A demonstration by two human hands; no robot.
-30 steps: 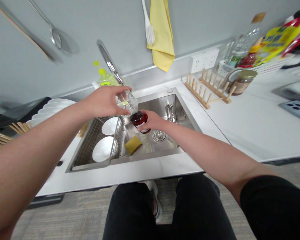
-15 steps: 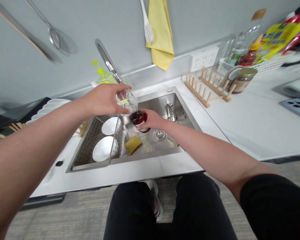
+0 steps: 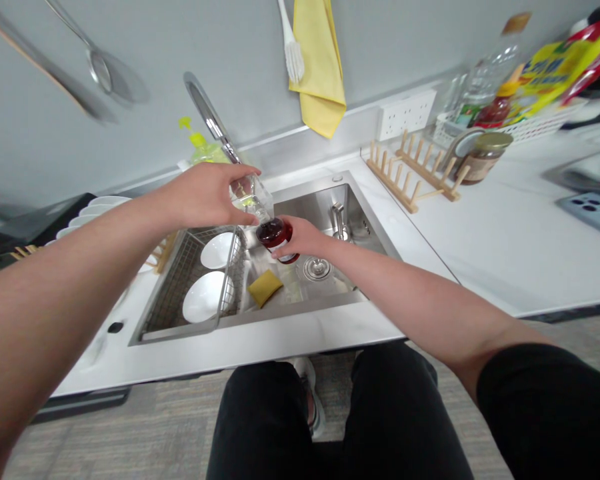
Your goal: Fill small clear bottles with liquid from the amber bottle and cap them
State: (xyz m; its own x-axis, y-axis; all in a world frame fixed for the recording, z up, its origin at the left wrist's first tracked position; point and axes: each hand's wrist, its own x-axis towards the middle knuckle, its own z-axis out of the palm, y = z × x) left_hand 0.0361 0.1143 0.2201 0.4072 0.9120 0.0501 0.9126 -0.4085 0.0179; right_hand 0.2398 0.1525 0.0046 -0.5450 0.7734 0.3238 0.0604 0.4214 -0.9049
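Note:
Over the sink (image 3: 307, 303), my left hand (image 3: 213, 195) is closed around a clear glass bottle (image 3: 254, 195). The bottle is tipped, its narrow neck pointing down at the mouth of a jar of dark red contents (image 3: 276, 235). My right hand (image 3: 303, 237) is wrapped round that jar, which leans and has a pale label. Whether the neck touches the jar's rim, or anything flows, I cannot tell. Below them, a yellow sponge (image 3: 265, 288) lies on the sink floor. White bowls (image 3: 207, 297) sit in the wire basket (image 3: 170, 303) on the left.
Behind my left hand stand a chrome faucet (image 3: 207, 113) and a yellow-green soap pump bottle (image 3: 200, 143). To the right are a wooden dish rack (image 3: 413, 173), a brown jar (image 3: 485, 160) and a phone (image 3: 593, 210). A yellow cloth (image 3: 323, 73) and a white brush (image 3: 293, 57) hang on the wall.
The view has shifted very slightly. Both hands keep their grip, and the bottle stays tipped over the red jar as before.

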